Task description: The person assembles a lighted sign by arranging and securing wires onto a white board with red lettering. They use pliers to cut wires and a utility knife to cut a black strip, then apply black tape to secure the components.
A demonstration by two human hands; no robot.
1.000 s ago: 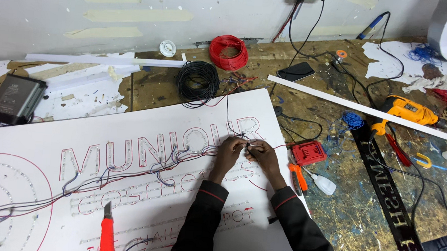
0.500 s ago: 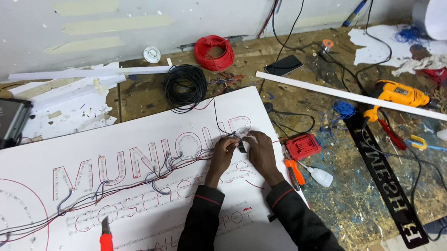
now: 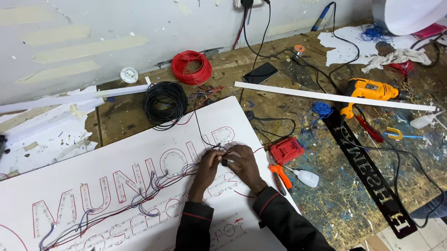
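Since a second ago little has shifted: the wire bundle (image 3: 225, 156) is still pinched between the left hand (image 3: 207, 166) and right hand (image 3: 243, 164) (both closed) on the white sign panel (image 3: 130, 151) — black coil (image 3: 165, 103) at eleven o'clock — so joining continues.

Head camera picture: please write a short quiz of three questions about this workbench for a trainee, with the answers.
1. True or false: both hands meet on the wires over the white sign board.
2. Which wire coil lies nearer the board: A) the red coil, B) the black coil?
3. Fill in: the yellow drill lies just beyond the long white ____.

Key
1. True: the left hand and right hand touch at a small dark part on the wires.
2. B.
3. strip.
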